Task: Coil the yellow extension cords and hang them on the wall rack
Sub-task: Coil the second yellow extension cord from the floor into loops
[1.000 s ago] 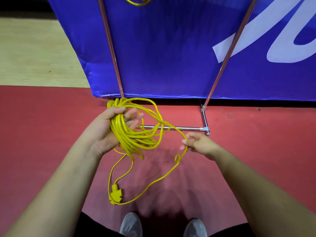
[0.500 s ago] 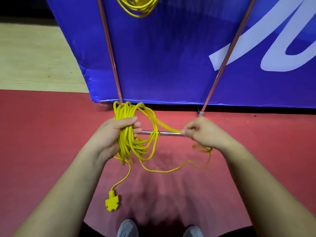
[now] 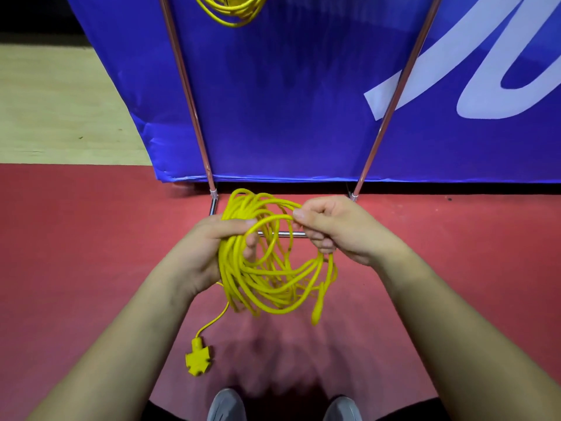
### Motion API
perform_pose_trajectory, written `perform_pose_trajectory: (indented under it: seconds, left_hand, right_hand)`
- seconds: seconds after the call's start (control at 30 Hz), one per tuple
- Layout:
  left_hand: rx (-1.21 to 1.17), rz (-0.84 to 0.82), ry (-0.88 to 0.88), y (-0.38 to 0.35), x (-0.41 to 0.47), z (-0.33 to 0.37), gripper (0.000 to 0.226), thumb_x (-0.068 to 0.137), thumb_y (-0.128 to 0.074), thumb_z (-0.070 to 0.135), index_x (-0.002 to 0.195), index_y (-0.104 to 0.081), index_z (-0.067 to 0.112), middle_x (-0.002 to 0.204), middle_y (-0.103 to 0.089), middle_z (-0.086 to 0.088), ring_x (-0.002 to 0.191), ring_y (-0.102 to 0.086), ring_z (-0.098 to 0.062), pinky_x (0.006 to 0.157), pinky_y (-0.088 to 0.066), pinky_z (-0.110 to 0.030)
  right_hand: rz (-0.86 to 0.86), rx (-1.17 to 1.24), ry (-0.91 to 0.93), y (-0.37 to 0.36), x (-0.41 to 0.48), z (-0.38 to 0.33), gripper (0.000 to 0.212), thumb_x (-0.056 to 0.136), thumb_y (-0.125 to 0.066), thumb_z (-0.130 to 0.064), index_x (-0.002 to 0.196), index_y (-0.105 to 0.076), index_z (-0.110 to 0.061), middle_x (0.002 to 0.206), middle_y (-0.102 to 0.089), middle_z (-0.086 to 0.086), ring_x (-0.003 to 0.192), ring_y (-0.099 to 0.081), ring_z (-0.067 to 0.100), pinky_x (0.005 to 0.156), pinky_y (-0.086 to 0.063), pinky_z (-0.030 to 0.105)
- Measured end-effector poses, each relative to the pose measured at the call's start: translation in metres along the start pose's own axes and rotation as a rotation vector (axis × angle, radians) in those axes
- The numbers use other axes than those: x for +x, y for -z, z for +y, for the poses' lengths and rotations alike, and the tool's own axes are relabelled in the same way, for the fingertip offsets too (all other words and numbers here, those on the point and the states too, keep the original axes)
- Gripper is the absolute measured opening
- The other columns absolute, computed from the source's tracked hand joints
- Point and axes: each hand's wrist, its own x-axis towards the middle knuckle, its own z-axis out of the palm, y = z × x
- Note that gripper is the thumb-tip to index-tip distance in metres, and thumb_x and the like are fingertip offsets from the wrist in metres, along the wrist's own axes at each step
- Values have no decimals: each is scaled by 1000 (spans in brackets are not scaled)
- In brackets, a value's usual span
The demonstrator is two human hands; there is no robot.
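Note:
A yellow extension cord (image 3: 267, 278) hangs as a loose bundle of loops in front of me. My left hand (image 3: 209, 253) grips the left side of the bundle, fingers curled round the strands. My right hand (image 3: 337, 229) pinches the top of one loop and lays it against the coil. The cord's plug end (image 3: 318, 311) dangles at the right of the coil, and its yellow multi-socket (image 3: 198, 358) hangs lower left on a short tail. Another coiled yellow cord (image 3: 232, 10) hangs at the top, in front of the blue banner.
A blue banner (image 3: 288, 101) with white lettering stands ahead. Two metal poles (image 3: 185, 86) of the rack run down to a horizontal base bar (image 3: 294, 234) on the red floor (image 3: 76, 253). My grey shoes (image 3: 226, 405) are at the bottom edge. Wood flooring lies at left.
My right hand has swung left, bringing the last loose length onto the coil. The trailing cord has left the floor and the plug end now dangles from the bundle. The socket hangs slightly higher.

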Motion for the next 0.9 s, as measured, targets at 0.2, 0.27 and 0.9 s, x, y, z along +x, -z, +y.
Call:
perform_pose_trajectory:
  seconds: [0.2,0.27,0.9]
  left_hand:
    - [-139,34,-55,15,6,9,22,73,-65,11,89,-50,10,59,-50,-2,45,-45,-11,51,-42,-22]
    - [31,87,-36,23,6,9,11,78,-63,10,85,-55,7,63,-53,-6,47,-49,-15,48,-45,-24]
    - [199,40,219,0,-5,-11,22,73,-67,11,93,-72,3,88,-71,-24,58,-68,-26,54,-58,-35]
  right_hand:
    - [27,-393,-234,43,-15,44,24,87,-71,-22,85,-63,1,70,-62,22,57,-53,20,51,-38,26]
    - [132,-170,-120,45,-16,43,16,90,-64,-12,81,-60,0,69,-55,24,60,-61,20,60,-45,25]
    - [63,-608,-94,-32,0,-15,26,89,-63,-22,65,-69,-11,44,-35,-6,45,-30,11,47,-25,26]
